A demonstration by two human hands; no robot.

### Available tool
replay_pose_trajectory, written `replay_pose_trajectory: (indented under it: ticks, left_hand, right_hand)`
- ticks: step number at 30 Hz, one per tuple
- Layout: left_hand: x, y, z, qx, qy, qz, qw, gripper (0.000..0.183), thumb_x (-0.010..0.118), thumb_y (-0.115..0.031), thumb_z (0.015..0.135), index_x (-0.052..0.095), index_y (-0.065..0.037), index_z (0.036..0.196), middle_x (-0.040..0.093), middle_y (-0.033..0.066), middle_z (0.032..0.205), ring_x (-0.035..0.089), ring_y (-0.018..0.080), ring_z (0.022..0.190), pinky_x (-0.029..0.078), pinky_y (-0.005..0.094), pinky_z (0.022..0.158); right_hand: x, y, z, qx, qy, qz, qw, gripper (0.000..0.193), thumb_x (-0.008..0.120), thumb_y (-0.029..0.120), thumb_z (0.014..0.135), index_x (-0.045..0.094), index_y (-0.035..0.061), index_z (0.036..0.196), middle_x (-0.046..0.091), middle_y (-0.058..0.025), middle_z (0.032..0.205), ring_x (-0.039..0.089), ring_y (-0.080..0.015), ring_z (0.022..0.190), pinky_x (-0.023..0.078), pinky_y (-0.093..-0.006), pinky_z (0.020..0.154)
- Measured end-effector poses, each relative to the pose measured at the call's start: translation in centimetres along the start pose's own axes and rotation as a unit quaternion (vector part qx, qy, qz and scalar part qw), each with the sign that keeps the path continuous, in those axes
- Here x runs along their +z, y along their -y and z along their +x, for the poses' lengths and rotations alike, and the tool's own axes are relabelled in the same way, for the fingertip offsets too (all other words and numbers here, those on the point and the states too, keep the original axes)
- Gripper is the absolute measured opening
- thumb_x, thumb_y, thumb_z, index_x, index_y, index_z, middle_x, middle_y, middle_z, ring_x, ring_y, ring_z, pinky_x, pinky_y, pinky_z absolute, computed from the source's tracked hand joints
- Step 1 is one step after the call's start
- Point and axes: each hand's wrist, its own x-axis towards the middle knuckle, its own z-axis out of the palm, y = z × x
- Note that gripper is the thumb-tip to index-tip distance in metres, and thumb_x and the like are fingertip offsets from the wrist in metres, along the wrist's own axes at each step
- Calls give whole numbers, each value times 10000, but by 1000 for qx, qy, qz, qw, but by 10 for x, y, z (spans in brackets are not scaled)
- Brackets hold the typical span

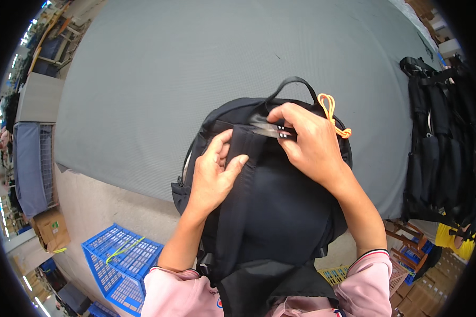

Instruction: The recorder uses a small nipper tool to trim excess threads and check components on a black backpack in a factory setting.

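Note:
A black backpack [288, 211] lies in front of me, partly on the grey table, its carry loop [295, 80] at the far end. My right hand [311, 138] is closed around thread snips [267, 128] with metal blades and a dark handle. The blades reach over the top of a black shoulder strap [238, 195]. An orange cord loop [329, 108] shows beside the right hand. My left hand [214, 173] is at the strap's left edge, thumb over it and curled fingers against its side; the fingertips are partly hidden.
The grey-covered table [195, 58] stretches ahead. Several black bags or straps [433, 142] hang over its right side. Blue plastic crates [119, 259] stand on the floor at lower left, near a cardboard box [51, 231]. A wooden stool [404, 238] is at lower right.

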Motion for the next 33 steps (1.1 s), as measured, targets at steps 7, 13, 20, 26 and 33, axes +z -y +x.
replay_pose_trajectory:
  ticks: [7, 13, 20, 26, 33]
  left_hand:
    - [-11, -39, -14, -42, 56, -194, 979, 663, 619, 13, 840, 287, 31, 1415, 614, 147, 1122, 600, 169, 998, 481, 295, 883]
    - [-1, -40, 8, 63, -32, 127, 989, 610, 679, 15, 780, 444, -37, 1341, 587, 86, 999, 582, 152, 904, 485, 270, 776]
    - [42, -74, 45, 393, 43, 453, 799, 591, 726, -30, 678, 533, -59, 1236, 443, 138, 1356, 385, 349, 1293, 331, 455, 1039]
    - [45, -66, 101, 300, 201, 452, 815, 634, 756, -109, 694, 518, -56, 1280, 435, 120, 1403, 377, 305, 1314, 325, 425, 1075]
    - [47, -57, 121, 92, 304, 392, 863, 651, 781, -165, 674, 525, -50, 1261, 659, 146, 1089, 601, 327, 1055, 464, 385, 922]
  right_hand:
    - [-56, 0, -24, 112, -157, -12, 981, 83, 652, 29, 836, 588, 25, 888, 619, -90, 728, 547, -209, 555, 459, -273, 606]
    - [-53, -32, -78, 225, -54, -9, 973, 212, 703, 135, 819, 531, 21, 869, 510, -72, 662, 457, -180, 565, 408, -320, 557]
    - [-75, -14, -75, 352, -61, 464, 811, 442, 774, 149, 759, 528, 31, 1108, 512, 59, 746, 467, -23, 698, 379, -181, 632]
    - [-97, -22, -29, 236, -99, 503, 826, 642, 610, 41, 793, 346, -42, 1373, 628, -88, 1012, 619, -118, 857, 485, -247, 806]
    - [-56, -75, -14, 278, -168, 383, 865, 426, 646, -13, 805, 520, 4, 1211, 589, -7, 884, 570, -62, 797, 475, -201, 744]
